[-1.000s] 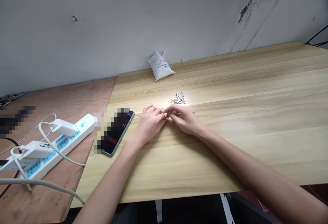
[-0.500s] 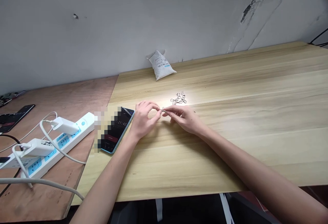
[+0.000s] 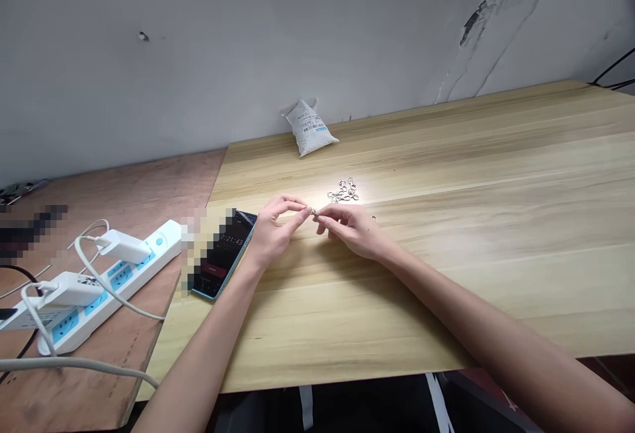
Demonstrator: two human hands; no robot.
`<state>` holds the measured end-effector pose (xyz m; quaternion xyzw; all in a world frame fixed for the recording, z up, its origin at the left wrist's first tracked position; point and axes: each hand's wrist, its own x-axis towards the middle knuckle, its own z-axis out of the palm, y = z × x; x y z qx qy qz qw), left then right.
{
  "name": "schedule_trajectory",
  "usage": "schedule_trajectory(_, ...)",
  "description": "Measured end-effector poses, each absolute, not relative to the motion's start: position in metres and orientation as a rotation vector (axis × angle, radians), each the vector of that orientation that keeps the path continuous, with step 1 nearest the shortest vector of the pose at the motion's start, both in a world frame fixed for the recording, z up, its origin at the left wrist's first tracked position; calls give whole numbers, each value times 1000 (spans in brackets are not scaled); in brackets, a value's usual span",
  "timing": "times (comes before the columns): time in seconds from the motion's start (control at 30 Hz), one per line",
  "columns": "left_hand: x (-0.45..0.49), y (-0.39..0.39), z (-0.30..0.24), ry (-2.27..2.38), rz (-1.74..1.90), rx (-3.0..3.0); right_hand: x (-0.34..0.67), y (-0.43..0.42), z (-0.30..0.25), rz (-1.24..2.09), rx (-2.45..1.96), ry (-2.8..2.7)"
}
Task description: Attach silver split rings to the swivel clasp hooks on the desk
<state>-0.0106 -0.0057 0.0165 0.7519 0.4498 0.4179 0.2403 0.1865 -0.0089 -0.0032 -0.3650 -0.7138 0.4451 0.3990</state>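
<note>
The left hand (image 3: 274,229) and right hand (image 3: 358,229) both pinch a tiny metal clasp (image 3: 314,213), at eight o'clock from the metal rings (image 3: 343,194), and it could drop if either pinch slips.

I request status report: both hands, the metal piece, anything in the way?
Left hand and right hand: both pinching small metal piece. Loose metal pieces beyond. Phone beside left hand, seemingly not blocking.

From here I am seeing shiny metal clasps (image 3: 351,193) glinting on a smooth tabletop (image 3: 446,287), its wood grain giving off a soft sheen. The phone (image 3: 225,251) is looking glossy, the power strip (image 3: 113,287) is showing smooth plastic, and the wall (image 3: 248,43) is looking matt, roughly flaking.
</note>
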Motion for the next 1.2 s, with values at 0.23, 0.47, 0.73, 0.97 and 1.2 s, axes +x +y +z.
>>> schedule_trajectory(0.23,-12,-5,17,1278,1138,2205,186,-9,-4,1189,-959,-1828)
schedule_trajectory(0.47,-11,-7,13,1350,944,2627,197,-3,2,1184,-1025,-1810)
schedule_trajectory(0.73,-18,-2,19,1327,1236,1972,239,21,15,744,-1248,-1606)
schedule_trajectory(0.97,-13,2,11,1050,1269,1226,257,21,19,436,-1795,-2013)
schedule_trajectory(1.2,-9,1,15,1033,1152,942,267,3,43,737,-2031,-2357)
